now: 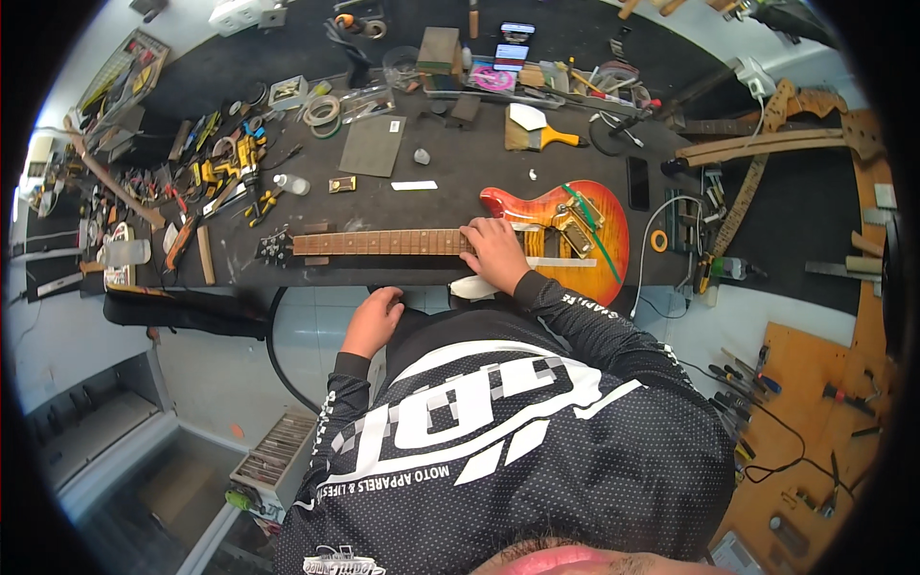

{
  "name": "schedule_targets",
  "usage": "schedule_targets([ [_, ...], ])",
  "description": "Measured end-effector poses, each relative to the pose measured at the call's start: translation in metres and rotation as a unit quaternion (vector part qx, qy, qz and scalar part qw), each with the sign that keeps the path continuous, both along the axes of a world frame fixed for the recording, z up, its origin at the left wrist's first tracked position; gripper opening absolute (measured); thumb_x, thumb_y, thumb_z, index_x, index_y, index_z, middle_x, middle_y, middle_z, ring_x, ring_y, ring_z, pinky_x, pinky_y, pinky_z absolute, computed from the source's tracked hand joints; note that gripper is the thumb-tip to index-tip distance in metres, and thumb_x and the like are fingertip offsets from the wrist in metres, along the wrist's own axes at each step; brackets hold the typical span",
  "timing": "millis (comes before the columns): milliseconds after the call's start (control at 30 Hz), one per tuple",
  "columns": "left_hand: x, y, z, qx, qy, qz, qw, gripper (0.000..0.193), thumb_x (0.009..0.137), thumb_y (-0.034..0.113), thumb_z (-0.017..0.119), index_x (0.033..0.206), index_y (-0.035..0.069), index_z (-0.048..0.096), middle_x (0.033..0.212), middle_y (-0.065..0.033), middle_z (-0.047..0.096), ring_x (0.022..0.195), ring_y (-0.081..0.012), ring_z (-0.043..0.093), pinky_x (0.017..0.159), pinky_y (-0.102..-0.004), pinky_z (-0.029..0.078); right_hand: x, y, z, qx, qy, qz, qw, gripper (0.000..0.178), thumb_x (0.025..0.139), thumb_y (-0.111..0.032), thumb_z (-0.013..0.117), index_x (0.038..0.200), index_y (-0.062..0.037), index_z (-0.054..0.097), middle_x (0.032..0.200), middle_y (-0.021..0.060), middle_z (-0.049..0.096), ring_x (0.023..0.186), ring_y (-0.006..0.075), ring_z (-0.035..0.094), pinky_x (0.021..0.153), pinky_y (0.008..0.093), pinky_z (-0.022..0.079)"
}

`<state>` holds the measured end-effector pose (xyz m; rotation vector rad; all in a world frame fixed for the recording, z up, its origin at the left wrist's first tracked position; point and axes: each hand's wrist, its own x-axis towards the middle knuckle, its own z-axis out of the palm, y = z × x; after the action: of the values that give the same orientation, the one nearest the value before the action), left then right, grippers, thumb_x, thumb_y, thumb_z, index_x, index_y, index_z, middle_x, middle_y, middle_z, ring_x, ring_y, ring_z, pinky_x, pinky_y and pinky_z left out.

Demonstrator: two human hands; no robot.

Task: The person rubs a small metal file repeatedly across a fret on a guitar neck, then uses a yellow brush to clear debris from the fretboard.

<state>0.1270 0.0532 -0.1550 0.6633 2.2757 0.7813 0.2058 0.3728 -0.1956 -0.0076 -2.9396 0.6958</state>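
- Guitar lies face up along the near side of the bench; I judge it heavyish, stiff, its gloss slippery and easily scratched (neck and body edge look the places to hold).
- Right hand rests over the neck's body end; from here I cannot tell if it grips.
- Left hand, loosely half-curled, appears empty.
- Shirt bears large white lettering.

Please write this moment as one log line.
left hand: near bench edge | right hand: on fretboard, body end | guitar: face-up on bench
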Motion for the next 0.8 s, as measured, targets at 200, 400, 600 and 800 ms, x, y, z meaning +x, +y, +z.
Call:
schedule_targets([
  [200, 0.002, -0.001, 0.003, -0.015, -0.013, 0.006, 1.000, 0.031, 0.103, 0.015, 0.072, 0.131, 0.002, 0.072, 0.125, -0.0187, 0.077, 0.114, -0.0370, 0.076, 0.097, -0.0458, 0.059, 0.005, 0.006, -0.006, -0.009, 0.005, -0.005, 1.000, 0.051, 0.093, -0.028, 0.084, 0.136, -0.0057, 0.069, 0.127, 0.0109, 0.064, 0.125, 0.0308, 0.060, 0.116, 0.0480, 0.042],
  [400, 0.002, 0.002, 0.006, -0.013, -0.008, 0.009, 1.000, 0.030, 0.103, 0.015, 0.072, 0.130, 0.003, 0.073, 0.123, -0.0174, 0.077, 0.113, -0.0366, 0.075, 0.097, -0.0455, 0.059, 0.005, 0.008, 0.001, -0.019, 0.008, -0.001, 1.000, 0.059, 0.091, -0.032, 0.086, 0.140, -0.0052, 0.066, 0.127, 0.0106, 0.063, 0.125, 0.0304, 0.060, 0.116, 0.0479, 0.042],
  [600, -0.001, 0.012, 0.009, -0.015, -0.001, -0.012, 1.000, 0.030, 0.103, 0.015, 0.072, 0.131, 0.003, 0.073, 0.124, -0.0172, 0.077, 0.113, -0.0366, 0.075, 0.097, -0.0452, 0.059, -0.003, 0.006, -0.002, -0.014, -0.005, 0.003, 1.000, 0.059, 0.090, -0.034, 0.087, 0.139, -0.0059, 0.068, 0.124, 0.0095, 0.061, 0.122, 0.0296, 0.059, 0.114, 0.0471, 0.042],
  [800, -0.001, 0.016, 0.011, -0.011, 0.002, -0.005, 1.000, 0.031, 0.103, 0.016, 0.073, 0.130, 0.003, 0.072, 0.123, -0.0177, 0.077, 0.112, -0.0371, 0.075, 0.097, -0.0444, 0.059, 0.002, 0.014, -0.005, -0.023, 0.013, 0.007, 1.000, 0.053, 0.090, -0.031, 0.086, 0.134, -0.0072, 0.070, 0.122, 0.0095, 0.062, 0.122, 0.0301, 0.060, 0.113, 0.0478, 0.043],
])
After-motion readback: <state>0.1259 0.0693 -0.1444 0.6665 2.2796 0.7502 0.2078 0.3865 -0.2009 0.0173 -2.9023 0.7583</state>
